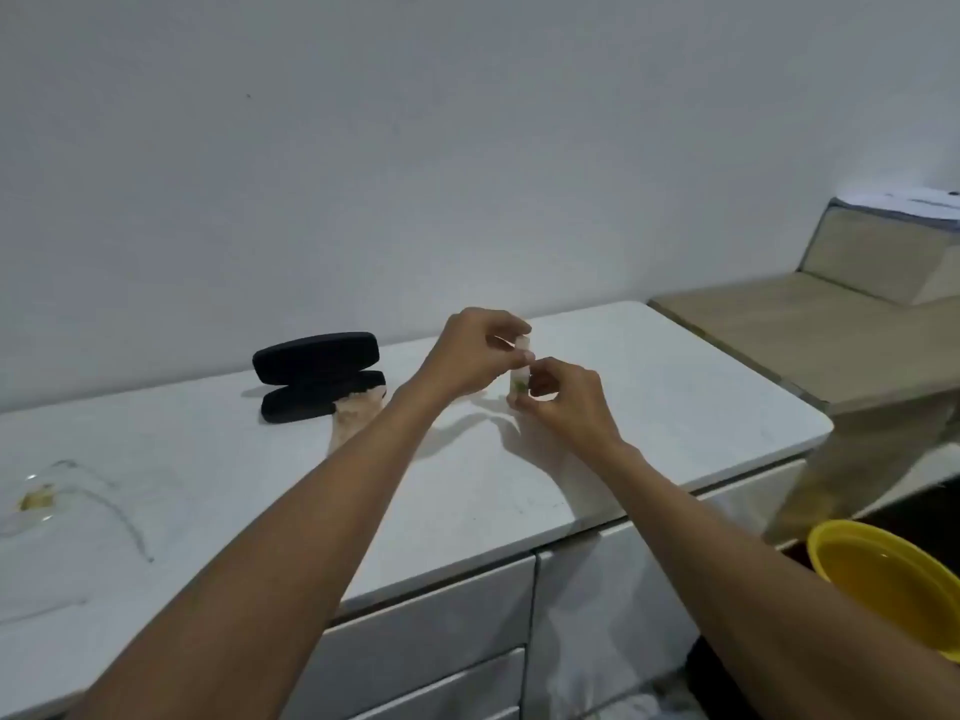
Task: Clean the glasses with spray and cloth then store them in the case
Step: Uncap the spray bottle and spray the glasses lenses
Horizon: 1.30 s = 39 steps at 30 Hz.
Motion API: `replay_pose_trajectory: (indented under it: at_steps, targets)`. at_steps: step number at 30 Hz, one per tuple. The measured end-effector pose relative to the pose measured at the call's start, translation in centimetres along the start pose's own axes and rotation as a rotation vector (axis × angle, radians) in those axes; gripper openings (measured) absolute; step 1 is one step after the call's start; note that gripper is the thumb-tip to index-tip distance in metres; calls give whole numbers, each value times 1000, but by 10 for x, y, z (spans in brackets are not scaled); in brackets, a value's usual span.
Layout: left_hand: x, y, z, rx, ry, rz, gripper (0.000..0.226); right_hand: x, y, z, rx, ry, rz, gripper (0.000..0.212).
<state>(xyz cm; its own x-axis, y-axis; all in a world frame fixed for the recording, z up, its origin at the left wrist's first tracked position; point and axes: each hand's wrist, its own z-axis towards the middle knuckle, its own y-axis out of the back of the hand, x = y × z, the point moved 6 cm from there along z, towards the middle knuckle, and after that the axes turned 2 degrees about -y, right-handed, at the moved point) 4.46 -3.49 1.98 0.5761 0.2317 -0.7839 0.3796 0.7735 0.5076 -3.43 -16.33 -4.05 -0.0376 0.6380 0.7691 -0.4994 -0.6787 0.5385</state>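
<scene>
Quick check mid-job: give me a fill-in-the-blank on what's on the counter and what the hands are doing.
1. Both hands grip the small spray ____, the left hand at its cap and the right hand round its body.
2. The black glasses case lies ____, its lid raised.
3. The glasses lie at the counter's far ____ side, away from both hands.
4. The cloth lies partly in the ____.

Missing words: bottle; open; left; case
</scene>
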Motion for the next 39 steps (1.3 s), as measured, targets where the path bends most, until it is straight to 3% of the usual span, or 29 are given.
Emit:
replay_pose_trajectory:
  at_steps: [6,14,32,39]
  targets:
    - [5,0,1,-62,12,23,24,-1,0,2,17,-56,53,15]
    - [4,20,4,-268,31,-61,24,-1,-5,2,7,-84,20,15]
    - [67,-16,-41,-109,200,27,33,1,-7,2,-24,-134,3,24]
    - [54,13,-44,-102,151,129,45,51,-4,10,-129,31,114,24]
